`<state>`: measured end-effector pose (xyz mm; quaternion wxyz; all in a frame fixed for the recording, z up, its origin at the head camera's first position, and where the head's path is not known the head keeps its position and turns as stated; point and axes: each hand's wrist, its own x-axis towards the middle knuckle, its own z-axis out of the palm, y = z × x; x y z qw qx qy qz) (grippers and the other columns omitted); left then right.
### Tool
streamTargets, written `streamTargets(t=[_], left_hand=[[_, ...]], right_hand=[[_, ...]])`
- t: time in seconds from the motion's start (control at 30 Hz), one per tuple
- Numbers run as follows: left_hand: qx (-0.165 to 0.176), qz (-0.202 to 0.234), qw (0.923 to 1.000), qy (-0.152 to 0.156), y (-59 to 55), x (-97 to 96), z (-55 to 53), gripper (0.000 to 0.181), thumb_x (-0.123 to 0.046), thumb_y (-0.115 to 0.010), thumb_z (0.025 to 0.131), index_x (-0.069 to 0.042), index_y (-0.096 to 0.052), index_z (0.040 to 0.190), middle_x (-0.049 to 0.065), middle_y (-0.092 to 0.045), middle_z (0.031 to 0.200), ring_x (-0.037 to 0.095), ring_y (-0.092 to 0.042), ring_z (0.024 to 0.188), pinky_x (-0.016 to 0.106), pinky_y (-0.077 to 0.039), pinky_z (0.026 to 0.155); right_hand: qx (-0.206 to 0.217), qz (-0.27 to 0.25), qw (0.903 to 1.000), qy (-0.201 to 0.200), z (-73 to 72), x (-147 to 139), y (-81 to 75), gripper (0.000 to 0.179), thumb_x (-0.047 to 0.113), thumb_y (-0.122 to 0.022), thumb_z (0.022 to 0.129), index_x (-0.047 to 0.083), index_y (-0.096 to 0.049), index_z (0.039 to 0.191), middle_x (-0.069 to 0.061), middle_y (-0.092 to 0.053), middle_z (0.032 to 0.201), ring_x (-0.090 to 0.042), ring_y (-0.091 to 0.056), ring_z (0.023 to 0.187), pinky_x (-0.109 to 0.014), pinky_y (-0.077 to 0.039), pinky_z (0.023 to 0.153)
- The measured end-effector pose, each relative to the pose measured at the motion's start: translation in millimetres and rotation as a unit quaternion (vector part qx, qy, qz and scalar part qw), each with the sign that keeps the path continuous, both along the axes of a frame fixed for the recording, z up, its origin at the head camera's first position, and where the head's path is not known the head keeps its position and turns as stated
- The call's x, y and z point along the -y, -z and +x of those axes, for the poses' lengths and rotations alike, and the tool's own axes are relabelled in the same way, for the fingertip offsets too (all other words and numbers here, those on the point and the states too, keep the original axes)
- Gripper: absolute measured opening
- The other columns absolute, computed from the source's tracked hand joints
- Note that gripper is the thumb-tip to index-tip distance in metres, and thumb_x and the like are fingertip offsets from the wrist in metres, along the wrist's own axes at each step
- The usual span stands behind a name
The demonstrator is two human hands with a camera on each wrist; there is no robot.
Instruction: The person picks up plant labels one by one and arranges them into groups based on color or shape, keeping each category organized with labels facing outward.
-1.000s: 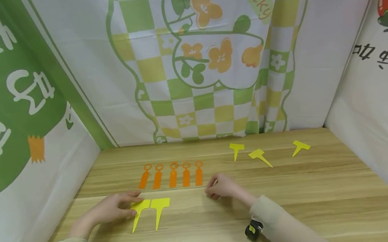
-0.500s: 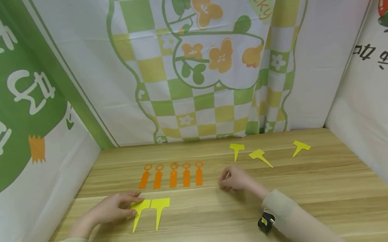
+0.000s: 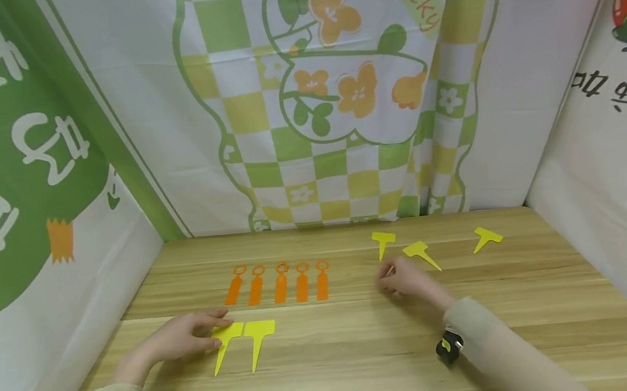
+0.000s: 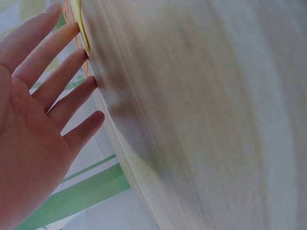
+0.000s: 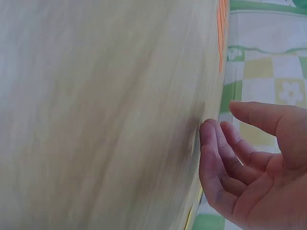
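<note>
Two yellow T-shaped plant labels lie side by side at the front, the left label [image 3: 227, 341] and the right label [image 3: 259, 334]. My left hand [image 3: 181, 337] has its fingertips at the left one's edge, fingers extended and spread in the left wrist view. Over the table further right, my right hand [image 3: 409, 278] has loosely bent fingers around nothing, thumb apart from them in the right wrist view. Its fingertips are just in front of a yellow T-shaped label [image 3: 383, 239]. Beside that lie a second label [image 3: 420, 251], slanted, and a third label [image 3: 486, 236] further right.
Several orange ring-topped tags [image 3: 281, 289] stand in a row at the centre left of the wooden table [image 3: 334, 374]. A checked curtain [image 3: 346, 172] closes off the back. Printed cloth walls rise on both sides.
My right hand has moved right and away from me, from near the row of orange tags to the yellow labels at the back. The left hand has stayed in place.
</note>
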<state>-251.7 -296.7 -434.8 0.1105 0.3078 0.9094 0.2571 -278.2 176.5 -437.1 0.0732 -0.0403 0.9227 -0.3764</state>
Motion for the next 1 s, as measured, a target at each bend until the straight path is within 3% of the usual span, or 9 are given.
streamTargets(t=[0.5, 0.83, 1.0], left_hand=[[0.004, 0.002, 1.0000, -0.002, 0.2, 0.0, 0.4, 0.047, -0.038, -0.066, 0.086, -0.011, -0.063, 0.124, 0.017, -0.047, 0.142, 0.048, -0.038, 0.130, 0.068, -0.030, 0.101], [0.000, 0.001, 1.0000, 0.000, -1.0, -0.8, 0.8, 0.046, -0.037, -0.067, 0.086, -0.011, -0.063, 0.124, 0.018, -0.047, 0.142, 0.049, -0.039, 0.129, 0.068, -0.031, 0.100], [-0.004, -0.002, 1.0000, 0.000, -1.9, -1.3, 1.4, 0.046, -0.037, -0.067, 0.086, -0.011, -0.063, 0.124, 0.018, -0.047, 0.142, 0.048, -0.040, 0.129, 0.068, -0.031, 0.101]], right_hand=[[-0.030, -0.007, 0.9994, 0.013, -9.0, -42, 0.6, 0.017, 0.012, -0.068, 0.084, -0.002, -0.062, 0.093, -0.013, -0.068, 0.085, -0.020, -0.066, 0.070, -0.026, -0.052, 0.058], [-0.045, 0.039, 0.9974, 0.041, -18.5, -67, -2.2, 0.023, 0.018, -0.066, 0.085, -0.002, -0.063, 0.096, -0.013, -0.068, 0.080, -0.020, -0.064, 0.066, -0.026, -0.050, 0.053], [-0.053, 0.043, 0.9968, 0.041, -20.6, -76, -3.6, 0.023, 0.017, -0.067, 0.085, -0.004, -0.063, 0.096, -0.018, -0.070, 0.089, -0.020, -0.066, 0.068, -0.027, -0.052, 0.056]])
